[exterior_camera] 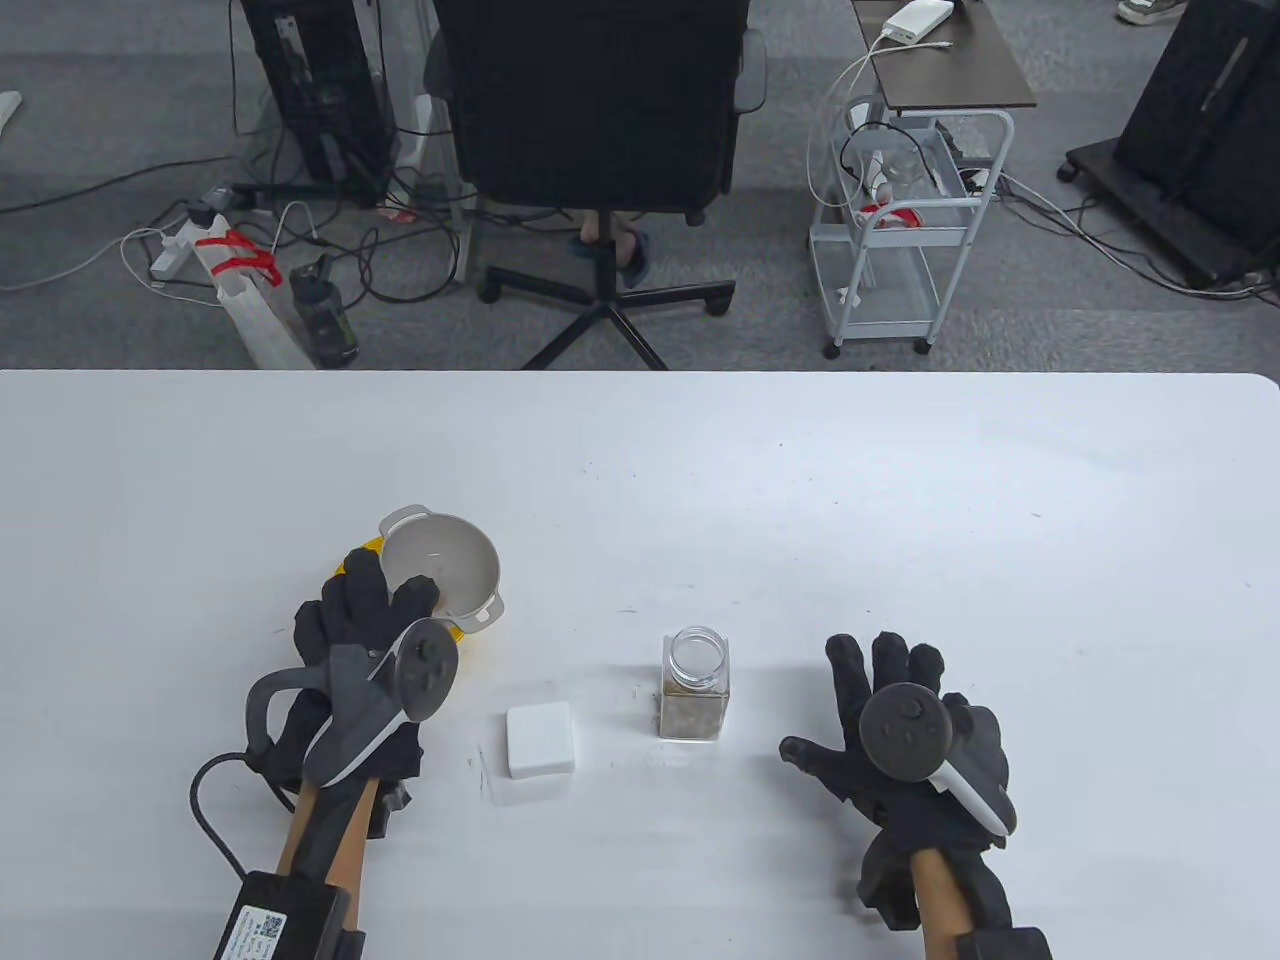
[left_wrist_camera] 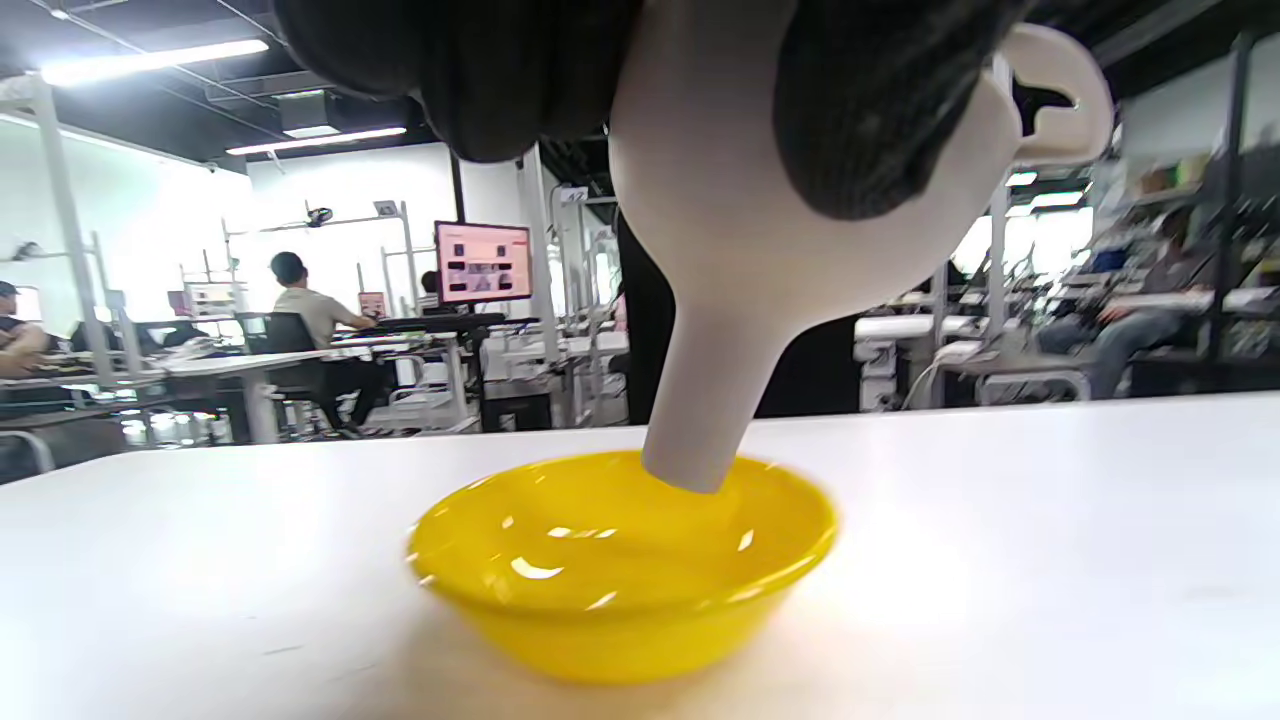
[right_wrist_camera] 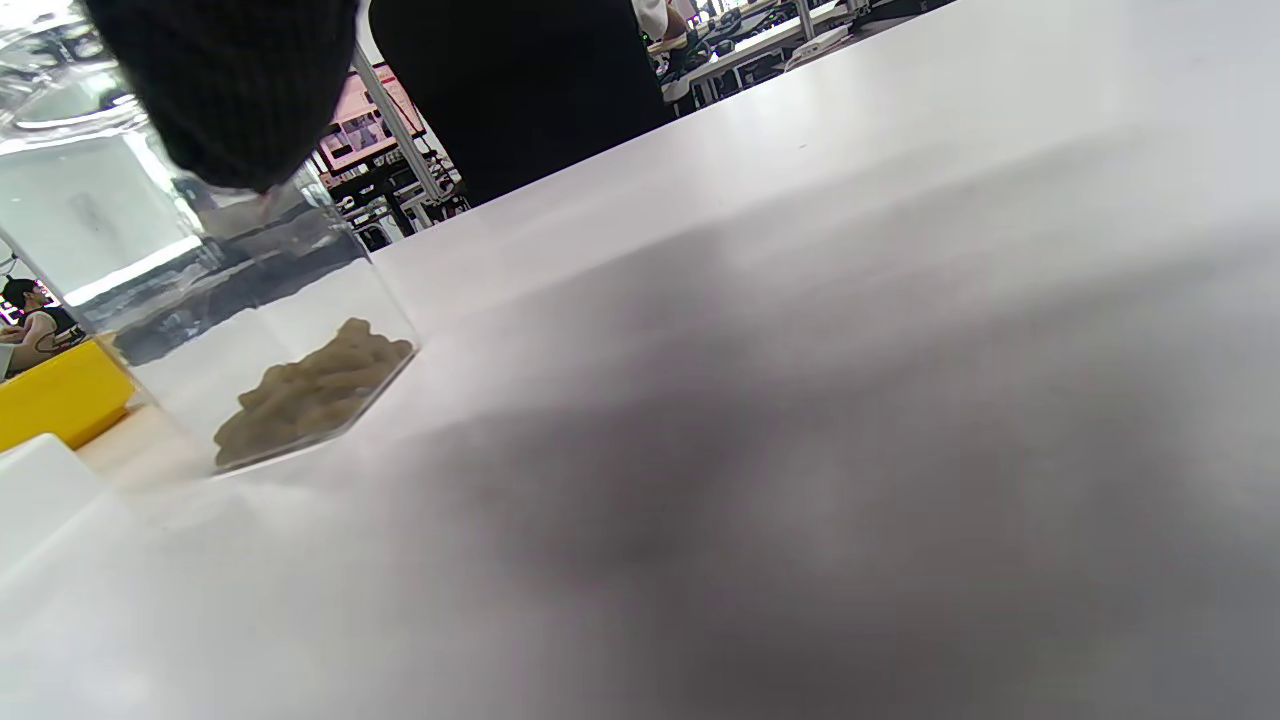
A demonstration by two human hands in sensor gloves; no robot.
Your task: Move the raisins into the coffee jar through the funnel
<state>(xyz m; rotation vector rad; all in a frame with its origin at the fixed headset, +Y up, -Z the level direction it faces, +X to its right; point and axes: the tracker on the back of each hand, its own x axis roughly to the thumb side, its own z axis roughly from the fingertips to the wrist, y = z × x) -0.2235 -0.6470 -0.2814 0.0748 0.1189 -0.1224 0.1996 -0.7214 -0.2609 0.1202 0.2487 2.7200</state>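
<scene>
My left hand (exterior_camera: 365,600) grips a white funnel (exterior_camera: 440,565) by its cone; in the left wrist view the funnel (left_wrist_camera: 730,270) is held upright with its spout tip just over the rim of an empty yellow bowl (left_wrist_camera: 620,570). The bowl is mostly hidden under the funnel in the table view (exterior_camera: 455,632). A clear square coffee jar (exterior_camera: 693,685) stands open mid-table with a layer of raisins at its bottom (right_wrist_camera: 310,390). My right hand (exterior_camera: 880,720) rests open and flat on the table, right of the jar, holding nothing.
A white square lid (exterior_camera: 540,740) lies on the table between the bowl and the jar. The white table (exterior_camera: 900,500) stretches wide beyond. An office chair and a wire cart stand on the floor past the far edge.
</scene>
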